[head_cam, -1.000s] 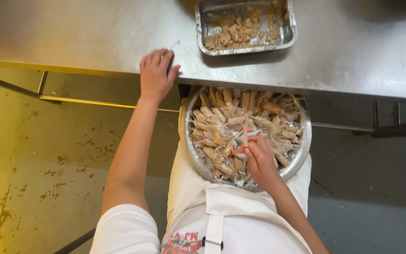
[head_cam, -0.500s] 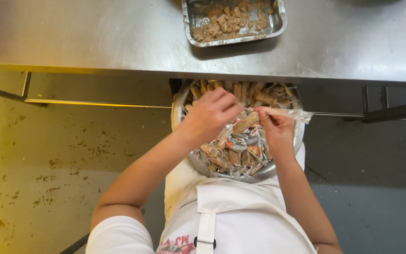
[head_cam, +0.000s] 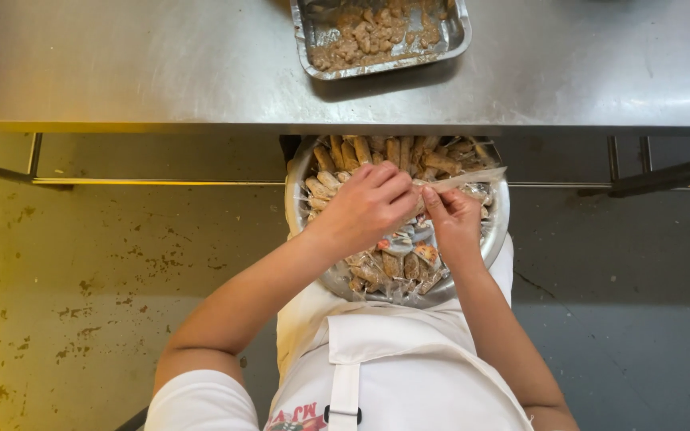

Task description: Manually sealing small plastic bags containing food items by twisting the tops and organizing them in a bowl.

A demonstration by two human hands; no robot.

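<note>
Seen from above, a person in a white apron [head_cam: 409,367] worked over a round metal bowl [head_cam: 498,239] heaped with brown wrapped rolls [head_cam: 377,152], held in the lap below the edge of a stainless-steel tabletop [head_cam: 121,64]. The left hand [head_cam: 367,206] and right hand [head_cam: 453,219] met over the bowl, fingers pinching a thin clear wrapper [head_cam: 473,177] stretched between them. A rectangular metal tray of chopped brown filling [head_cam: 381,36] sat on the tabletop. A stained floor [head_cam: 81,279] lay beneath.

One round metal bowl [head_cam: 498,236], one rectangular metal tray [head_cam: 458,32], one steel table [head_cam: 137,64], two hands, left hand [head_cam: 369,203], right hand [head_cam: 455,219], many brown rolls [head_cam: 361,152], too heaped to count
</note>
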